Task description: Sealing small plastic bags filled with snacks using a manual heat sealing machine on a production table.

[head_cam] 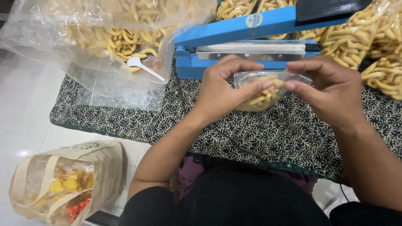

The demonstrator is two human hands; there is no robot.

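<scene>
A small clear plastic bag (pixel 260 93) filled with yellow stick snacks is held between both my hands just above a black-and-white patterned cloth (pixel 268 134). My left hand (pixel 224 90) grips its left side, thumb and fingers pinching the top edge. My right hand (pixel 328 90) holds the right side the same way. Right behind the bag stands a blue impulse heat sealer (pixel 251 37) with its arm raised and its metal sealing bar showing.
A large clear plastic sack of the same snacks (pixel 109 37) lies at the back left with a white plastic spoon (pixel 144 67) in it. Filled small packets (pixel 368 46) pile up at the back right. A brown paper bag (pixel 63 184) sits on the white floor, lower left.
</scene>
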